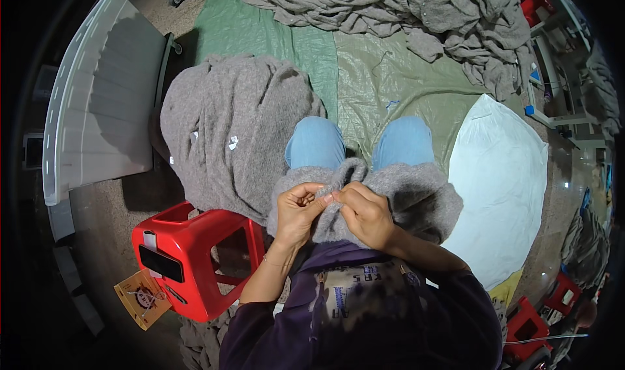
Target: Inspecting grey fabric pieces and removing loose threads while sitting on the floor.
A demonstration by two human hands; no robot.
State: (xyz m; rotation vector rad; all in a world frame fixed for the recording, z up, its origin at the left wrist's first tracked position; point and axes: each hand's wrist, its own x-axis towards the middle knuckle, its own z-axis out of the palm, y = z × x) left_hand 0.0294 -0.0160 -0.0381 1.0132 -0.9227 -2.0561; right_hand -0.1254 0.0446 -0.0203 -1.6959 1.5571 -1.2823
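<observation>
Across my lap lies a grey, fuzzy knitted cloth (420, 191), bunched up over my thighs. My left hand (299, 214) pinches a fold of it between thumb and fingers. Right beside it, my right hand (363, 212) is closed on the same fold, the fingertips of both hands nearly touching. Whether something small sits between the fingertips is too hidden to tell. A raised loop of the cloth stands up just beyond the hands. To the left, a large heap of grey knitted fabric (241, 116) with small white tags reaches up to my leg.
A red plastic stool (189, 266) stands at my left with a phone (161, 264) and an orange box (142, 298) by it. Further left is a white bin (107, 103). A white sack (498, 188) lies right. More grey fabric (456, 12) covers the green tarp (260, 31).
</observation>
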